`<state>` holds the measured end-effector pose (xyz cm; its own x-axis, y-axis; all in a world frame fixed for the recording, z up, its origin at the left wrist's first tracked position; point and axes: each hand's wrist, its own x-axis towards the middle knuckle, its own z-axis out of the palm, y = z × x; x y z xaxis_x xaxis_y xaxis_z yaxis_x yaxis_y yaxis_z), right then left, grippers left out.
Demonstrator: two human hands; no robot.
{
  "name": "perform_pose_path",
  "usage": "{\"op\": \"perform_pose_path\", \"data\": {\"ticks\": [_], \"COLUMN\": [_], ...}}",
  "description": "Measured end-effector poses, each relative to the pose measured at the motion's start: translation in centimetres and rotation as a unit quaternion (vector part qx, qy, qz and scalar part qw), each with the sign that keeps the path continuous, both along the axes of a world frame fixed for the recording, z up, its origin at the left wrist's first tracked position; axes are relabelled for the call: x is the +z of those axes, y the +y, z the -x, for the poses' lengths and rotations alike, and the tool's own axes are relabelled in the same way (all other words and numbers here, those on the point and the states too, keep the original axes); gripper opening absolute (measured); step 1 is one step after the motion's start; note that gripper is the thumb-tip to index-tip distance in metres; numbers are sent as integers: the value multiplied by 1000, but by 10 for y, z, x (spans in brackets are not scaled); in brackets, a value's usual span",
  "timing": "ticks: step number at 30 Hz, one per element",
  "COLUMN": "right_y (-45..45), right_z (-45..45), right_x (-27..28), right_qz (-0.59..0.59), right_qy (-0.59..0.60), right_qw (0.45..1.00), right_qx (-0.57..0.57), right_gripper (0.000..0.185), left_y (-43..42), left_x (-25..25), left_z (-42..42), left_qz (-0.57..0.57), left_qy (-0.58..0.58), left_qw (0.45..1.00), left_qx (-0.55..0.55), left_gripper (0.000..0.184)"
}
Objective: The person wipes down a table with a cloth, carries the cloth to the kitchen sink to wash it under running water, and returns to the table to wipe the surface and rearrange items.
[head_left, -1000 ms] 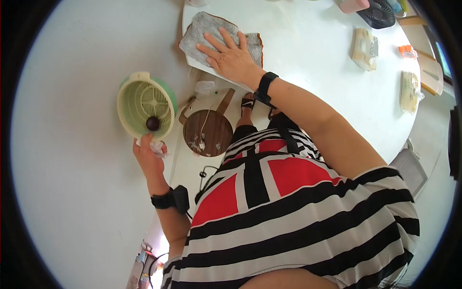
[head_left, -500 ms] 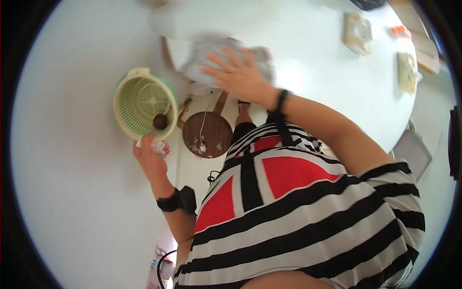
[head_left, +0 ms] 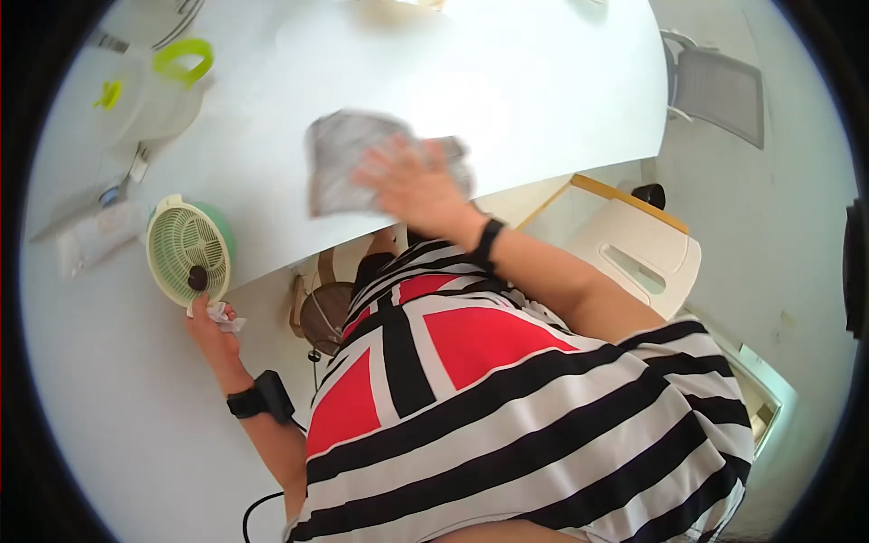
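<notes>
At the left, my left hand (head_left: pixel 210 333) is closed at the rim of a two-layer colander (head_left: pixel 164 279), cream inside and green outside. A crumpled white tissue (head_left: pixel 223 316) pokes out from the same hand. A dark round object (head_left: pixel 197 278) lies inside the colander, near my fingers; its kind is unclear. My right hand (head_left: pixel 416 188) rests flat with fingers spread on a grey cloth (head_left: pixel 342 163), slightly blurred by motion. The cloth lies spread on the white table (head_left: pixel 543 100).
A clear container with a green handle (head_left: pixel 186 61) stands at the upper left, beside a clear plastic bag (head_left: pixel 101 235). A grey chair (head_left: pixel 720 95) is beyond the table's right end. A white stool (head_left: pixel 634 258) and a round wooden stool (head_left: pixel 328 317) stand below the table edge.
The view has shifted, bringing the container and bag at left into sight. My right hand and the cloth now lie further onto the table. My left hand still holds the colander, now above the table's edge.
</notes>
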<state>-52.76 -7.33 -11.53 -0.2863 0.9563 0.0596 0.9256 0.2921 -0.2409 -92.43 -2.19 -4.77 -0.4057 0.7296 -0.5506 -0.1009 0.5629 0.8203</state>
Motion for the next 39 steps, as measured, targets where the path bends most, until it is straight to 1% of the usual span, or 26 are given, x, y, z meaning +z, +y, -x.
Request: {"op": "perform_pose_path", "data": {"ticks": [2, 3, 6, 7, 9, 11, 13, 15, 16, 17, 18, 20, 21, 23, 26, 27, 28, 29, 30, 32, 33, 35, 36, 37, 38, 39], "right_y": [-2, 5, 8, 15, 33, 38, 35, 28, 21, 17, 17, 19, 17, 20, 36, 44, 51, 53, 52, 50, 39, 16, -3, -21, -32, -34], "right_z": [-37, -107, -224, -228, -217, -154, -64, 10, 39, 40, 28, -5, -34, -107, -253, -296, -326, -339, -324, -262, -213, -109, -73, -53, -53, -70], "right_x": [2, 4, -15, -14, -22, -29, -12, -10, -18, 6, 6, -2, 0, 15, -5, -4, -12, -10, -12, -24, -24, -10, -3, 3, -2, 0], "right_qz": [55, 48, 16, 12, -11, -21, -11, -40, -115, -56, -57, -137, -154, -38, -38, -11, -76, -42, -40, -118, -98, -12, -6, 37, -1, -11], "right_qy": [-68, -143, -78, -79, -28, -36, -132, 11, 50, 120, 119, 47, -14, 17, -155, -148, -73, -65, -66, -117, -157, -171, -59, 22, 27, -10], "right_qw": [995, 961, 869, 866, 791, 863, 942, 990, 988, 991, 990, 989, 988, 991, 921, 889, 854, 829, 829, 839, 874, 926, 964, 977, 983, 988], "right_qx": [-53, -233, -488, -494, -612, -503, -309, -137, -86, -37, -40, 24, -13, -129, -356, -433, -510, -554, -554, -518, -449, -337, -258, -207, -180, -152], "right_gripper": [54, 55, 56, 56, 57, 57, 62, 57, 54, 55, 55, 56, 54, 52, 56, 56, 54, 53, 53, 55, 57, 60, 61, 62, 63, 61], "left_y": [-5, 0, 16, 24, 32, 31, 32, 34, 38, 41, 39, 28, 19, 12, 1, -3, -6, -9, -9, -2, 6, 24, 34, 44, 52, 61], "left_x": [-9, -12, -21, -25, -27, -24, -21, -12, -5, 7, 26, 43, 48, 54, 61, 50, 39, 30, 23, 8, -8, -40, -44, -47, -49, -52], "left_z": [10, 11, 8, 6, 5, 7, 6, 4, 2, -9, -23, -37, -37, -40, -53, -58, -64, -81, -102, -128, -135, -144, -153, -162, -169, -169], "left_qz": [13, 12, -1, -12, -11, -10, -6, -1, 8, 7, 16, 22, 16, 9, -14, -58, -100, -110, -120, -85, -83, -222, -221, -258, -293, -292], "left_qy": [4, 4, 7, 9, 16, 24, 48, 51, 62, 59, 87, 115, 140, 163, 137, 139, 140, 163, 185, 184, 184, 390, 390, 429, 466, 466], "left_qw": [1000, 1000, 1000, 999, 999, 999, 999, 999, 998, 998, 996, 993, 989, 986, 990, 984, 964, 951, 935, 925, 925, 804, 804, 783, 759, 760], "left_qx": [5, -8, -30, -36, -39, -43, 13, 9, 17, 11, 25, 35, 35, 32, 23, -90, -201, -240, -277, -320, -321, -390, -391, -370, -347, -347], "left_gripper": [18, 18, 18, 18, 18, 18, 19, 22, 25, 25, 28, 32, 35, 39, 37, 36, 36, 37, 39, 45, 45, 47, 47, 48, 50, 50]}}
